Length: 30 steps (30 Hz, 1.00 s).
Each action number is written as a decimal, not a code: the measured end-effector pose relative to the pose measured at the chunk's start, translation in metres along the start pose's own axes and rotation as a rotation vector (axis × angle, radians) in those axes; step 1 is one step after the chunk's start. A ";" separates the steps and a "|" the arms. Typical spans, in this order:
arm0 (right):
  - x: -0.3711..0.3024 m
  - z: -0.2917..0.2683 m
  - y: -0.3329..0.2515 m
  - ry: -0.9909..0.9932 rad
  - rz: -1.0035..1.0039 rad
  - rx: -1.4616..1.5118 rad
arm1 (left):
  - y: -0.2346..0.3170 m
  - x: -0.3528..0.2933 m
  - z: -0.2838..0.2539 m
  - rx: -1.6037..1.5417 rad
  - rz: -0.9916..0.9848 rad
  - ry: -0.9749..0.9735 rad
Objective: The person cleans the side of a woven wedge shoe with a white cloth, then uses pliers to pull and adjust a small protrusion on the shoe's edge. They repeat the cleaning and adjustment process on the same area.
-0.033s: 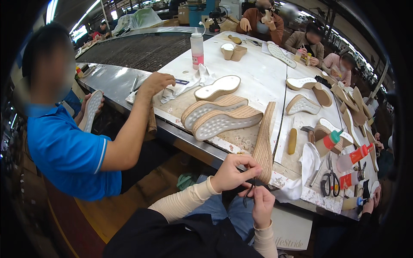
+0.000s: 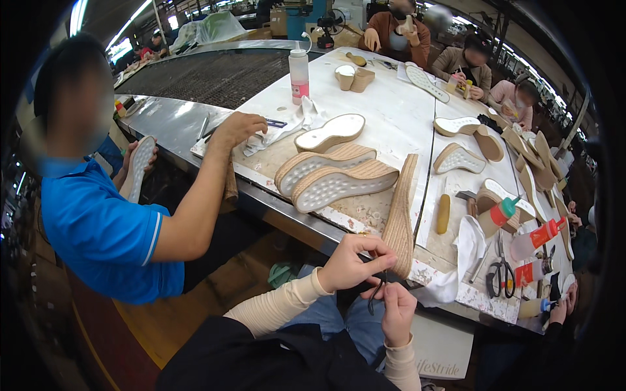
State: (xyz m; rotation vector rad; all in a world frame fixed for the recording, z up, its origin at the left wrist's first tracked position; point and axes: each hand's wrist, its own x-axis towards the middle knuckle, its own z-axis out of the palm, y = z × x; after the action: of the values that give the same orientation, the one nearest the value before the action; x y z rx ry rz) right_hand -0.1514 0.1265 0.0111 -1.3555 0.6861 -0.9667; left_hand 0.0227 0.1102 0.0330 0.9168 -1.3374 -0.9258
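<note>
My left hand (image 2: 354, 264) is closed in a pinch just off the table's front edge. Close beside it, a little lower, my right hand (image 2: 398, 313) also pinches its fingers together. Between them runs a thin black looped strip (image 2: 372, 302), held by both hands; its exact kind is too small to make out. A wedge sole (image 2: 399, 225) with a woven tan side lies just beyond my fingers, reaching over the edge. Two more wedge soles (image 2: 344, 187) with dimpled white undersides rest to its left, near another white-topped wedge sole (image 2: 331, 132).
On my left, a co-worker in a blue shirt (image 2: 111, 241) holds a sole (image 2: 140, 168) and reaches over the table. Scissors (image 2: 501, 275), a wooden-handled tool (image 2: 443, 214), a white cloth (image 2: 466, 251) and squeeze bottles (image 2: 501, 215) lie to the right. A tall bottle (image 2: 298, 75) stands farther back.
My hands and the black strip stay practically where they were. The co-worker's reaching hand has shifted very slightly.
</note>
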 end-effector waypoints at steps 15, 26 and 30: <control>-0.002 0.009 -0.002 -0.042 -0.039 -0.105 | 0.010 -0.022 -0.016 0.000 -0.049 -0.040; -0.010 -0.012 -0.010 -0.191 0.079 -0.137 | 0.014 -0.020 -0.024 0.291 0.081 -0.172; -0.010 -0.016 -0.009 -0.146 0.088 -0.031 | 0.010 -0.022 -0.032 0.364 0.068 -0.077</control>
State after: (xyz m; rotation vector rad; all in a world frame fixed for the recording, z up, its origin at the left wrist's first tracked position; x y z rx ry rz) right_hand -0.1709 0.1278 0.0170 -1.3968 0.6462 -0.7822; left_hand 0.0546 0.1350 0.0336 1.1119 -1.6259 -0.6813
